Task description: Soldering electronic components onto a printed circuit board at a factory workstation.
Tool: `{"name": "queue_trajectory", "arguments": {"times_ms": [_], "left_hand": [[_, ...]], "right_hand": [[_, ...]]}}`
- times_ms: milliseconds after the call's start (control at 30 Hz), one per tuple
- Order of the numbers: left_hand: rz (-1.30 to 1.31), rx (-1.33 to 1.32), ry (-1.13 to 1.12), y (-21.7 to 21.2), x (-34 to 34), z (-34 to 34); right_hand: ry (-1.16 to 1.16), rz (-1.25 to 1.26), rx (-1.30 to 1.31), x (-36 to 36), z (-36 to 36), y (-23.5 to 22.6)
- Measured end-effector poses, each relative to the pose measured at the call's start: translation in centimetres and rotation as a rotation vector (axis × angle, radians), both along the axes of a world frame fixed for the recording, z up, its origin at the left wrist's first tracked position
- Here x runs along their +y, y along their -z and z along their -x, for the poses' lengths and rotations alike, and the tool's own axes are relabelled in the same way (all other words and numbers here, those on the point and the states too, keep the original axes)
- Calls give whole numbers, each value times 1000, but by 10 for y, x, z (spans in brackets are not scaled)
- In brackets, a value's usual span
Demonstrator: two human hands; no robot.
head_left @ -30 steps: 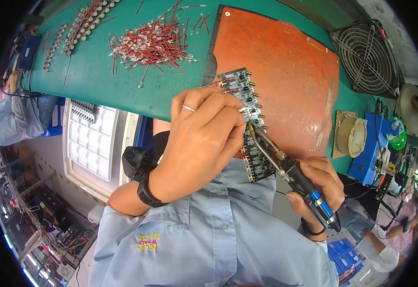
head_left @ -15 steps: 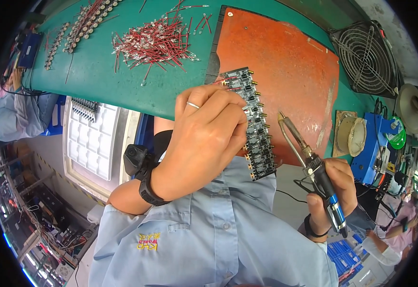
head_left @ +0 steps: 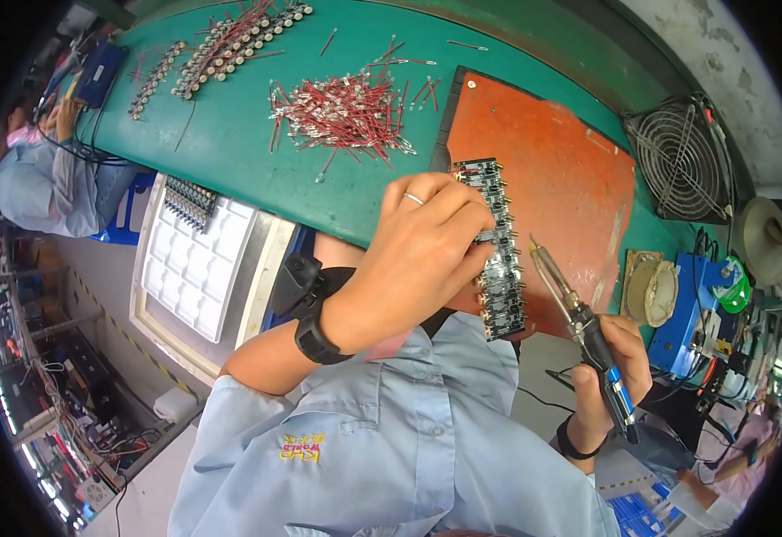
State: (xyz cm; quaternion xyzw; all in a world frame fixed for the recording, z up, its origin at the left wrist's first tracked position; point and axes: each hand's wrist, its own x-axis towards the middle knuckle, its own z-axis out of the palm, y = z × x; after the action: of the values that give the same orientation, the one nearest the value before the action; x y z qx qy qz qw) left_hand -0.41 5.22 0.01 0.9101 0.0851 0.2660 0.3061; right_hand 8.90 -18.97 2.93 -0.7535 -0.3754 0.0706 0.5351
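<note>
My left hand [head_left: 431,255], with a ring on one finger, reaches over the left side of a black circuit board strip [head_left: 504,291]. Its fingertips are pinched together at the board; whatever they hold is hidden behind the fingers. Brass-coloured pins stick out along the strip's right side, and a bit of red wire shows near its far end. To the right, my right hand [head_left: 619,362] is closed round the black and blue handle of a soldering iron [head_left: 592,345]. The iron's tip points up and away, to the right of the strip and apart from it.
An orange mat [head_left: 552,143] lies on the green table [head_left: 230,152]. Left of it spreads a pile of red-wired small parts [head_left: 342,112]. Farther left lie rows of round parts [head_left: 239,45]. A fan [head_left: 677,159] and a blue soldering station [head_left: 679,309] stand right; a white tray [head_left: 199,268] sits left.
The whole view has shifted, so the table and its parts appear lower and farther right. My left hand stays pinched at the strip, and my right hand still grips the soldering iron.
</note>
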Motion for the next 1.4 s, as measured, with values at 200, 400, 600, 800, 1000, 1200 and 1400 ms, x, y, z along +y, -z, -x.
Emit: {"name": "queue_trajectory", "arguments": {"times_ms": [200,400,600,800,1000,1200,1400], "left_hand": [[3,-31,-1,6,3,1],[-37,17,-5,0,3,-3],[-74,14,-6,2,2,-4],[-65,7,-12,3,1,-4],[-58,6,-15,3,1,-4],[-62,-7,-17,2,0,-7],[-109,-62,-48,7,1,-2]], "right_hand": [[-122,88,-33,7,-6,-7],[-166,133,-58,14,-11,-10],[-179,155,-71,17,-12,-11],[-167,158,-55,19,-10,-9],[-197,190,-70,17,-13,-11],[-72,37,-58,4,-14,-10],[-17,26,-46,4,-1,-7]]}}
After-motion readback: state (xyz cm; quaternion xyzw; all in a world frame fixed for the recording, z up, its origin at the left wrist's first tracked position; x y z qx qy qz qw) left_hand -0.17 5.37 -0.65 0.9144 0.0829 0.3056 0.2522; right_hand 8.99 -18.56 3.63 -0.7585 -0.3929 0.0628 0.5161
